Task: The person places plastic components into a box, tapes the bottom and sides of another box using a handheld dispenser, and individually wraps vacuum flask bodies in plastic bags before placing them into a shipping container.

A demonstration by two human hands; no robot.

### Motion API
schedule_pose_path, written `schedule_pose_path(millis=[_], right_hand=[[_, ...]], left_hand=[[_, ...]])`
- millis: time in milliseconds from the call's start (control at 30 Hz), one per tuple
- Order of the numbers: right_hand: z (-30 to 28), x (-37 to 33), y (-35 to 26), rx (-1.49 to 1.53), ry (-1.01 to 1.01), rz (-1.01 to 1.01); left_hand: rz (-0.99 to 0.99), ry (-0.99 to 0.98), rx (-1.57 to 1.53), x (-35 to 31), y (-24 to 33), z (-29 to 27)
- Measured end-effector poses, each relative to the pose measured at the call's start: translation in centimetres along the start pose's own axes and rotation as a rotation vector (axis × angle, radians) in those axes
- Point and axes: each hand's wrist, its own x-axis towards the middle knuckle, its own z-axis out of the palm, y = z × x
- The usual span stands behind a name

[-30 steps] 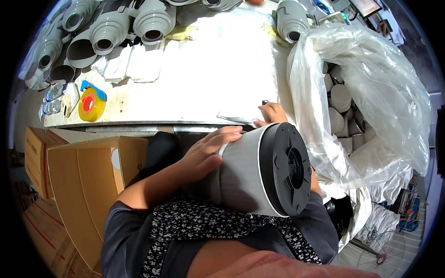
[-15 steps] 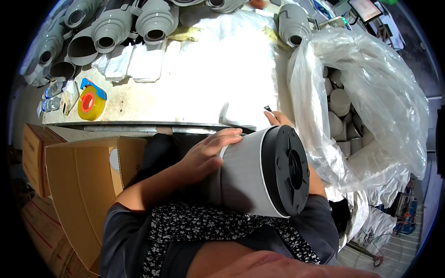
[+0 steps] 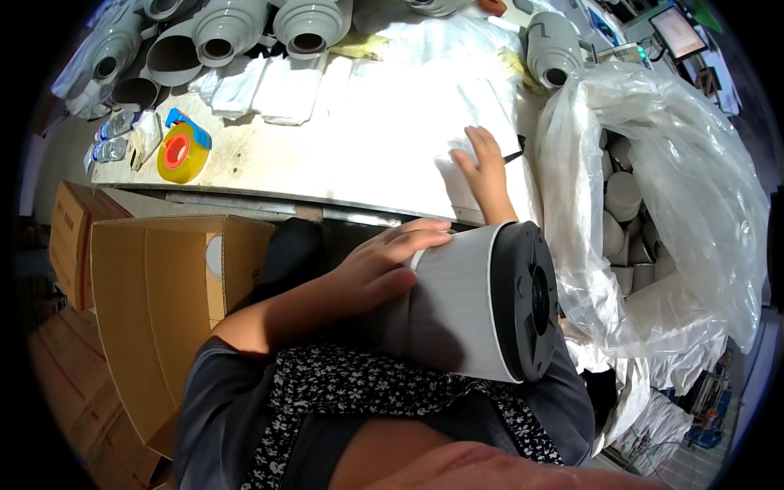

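A large grey cylinder point(image 3: 457, 302) with a ribbed black end cap point(image 3: 527, 302) lies across my lap, its capped end to the right. My left hand point(image 3: 392, 261) grips its upper side, fingers over the curve and thumb spread apart from them. Beyond the cylinder my right hand point(image 3: 483, 167) reaches over the white-covered worktable point(image 3: 384, 155), fingers stretched out and nothing visible in them. Beside its wrist lies a small dark object point(image 3: 515, 150), too little of it showing to name. The right forearm is partly hidden behind the cylinder.
Grey housings point(image 3: 306, 28) line the table's far side, with folded white bags point(image 3: 286, 94) before them. A yellow tape roll point(image 3: 184, 153) sits at left. Below it stands an open cardboard box point(image 3: 155, 327). At right, a clear plastic bag point(image 3: 686, 196) holds several grey caps point(image 3: 623, 196).
My right hand has moved forward onto the table, and the small black-tipped thing at its fingers has left them. The left hand keeps its grip on the cylinder. The view has shifted slightly.
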Motion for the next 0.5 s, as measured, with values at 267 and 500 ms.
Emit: schedule_pose_path(millis=[267, 500], right_hand=[[1.8, -1.0, -3.7, 0.818, 0.104, 0.541], [-5.4, -2.2, -9.4, 1.382, 0.062, 0.567]], left_hand=[[0.062, 0.059, -0.041, -1.0, -0.3, -0.4], [-0.042, 0.453, 0.160, 0.7, -4.0, -1.1]])
